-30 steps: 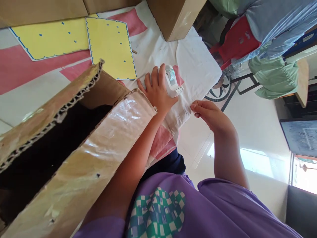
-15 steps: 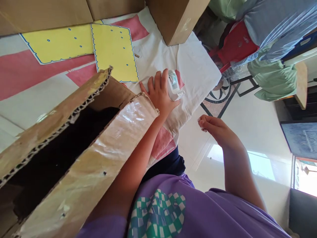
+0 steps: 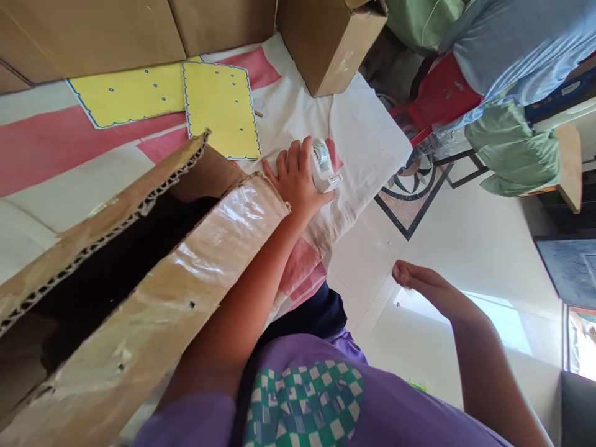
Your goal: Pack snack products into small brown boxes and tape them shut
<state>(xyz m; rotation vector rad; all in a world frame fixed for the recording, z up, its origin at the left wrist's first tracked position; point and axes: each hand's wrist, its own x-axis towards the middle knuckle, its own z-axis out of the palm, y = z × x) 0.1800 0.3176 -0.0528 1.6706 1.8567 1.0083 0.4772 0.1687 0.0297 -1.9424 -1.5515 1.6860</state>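
Observation:
My left hand lies on the cloth-covered table with its fingers against the side of a small white tape dispenser, pressing it down. The dispenser carries a clear roll. Out over the floor is my right hand, apart from the dispenser, with thumb and fingers closed in a pinch. Whatever the pinch may hold is too small to make out. An open cardboard box with torn edges leans over my left forearm, its inside dark.
Two yellow sheets with blue borders lie on the red and white cloth. Tall cardboard boxes stand along the back. A red chair with draped clothes is at the upper right, over the pale tiled floor.
My right hand has moved right and toward my body, farther from the tape dispenser. The left hand stays on the dispenser. The whole view has shifted slightly.

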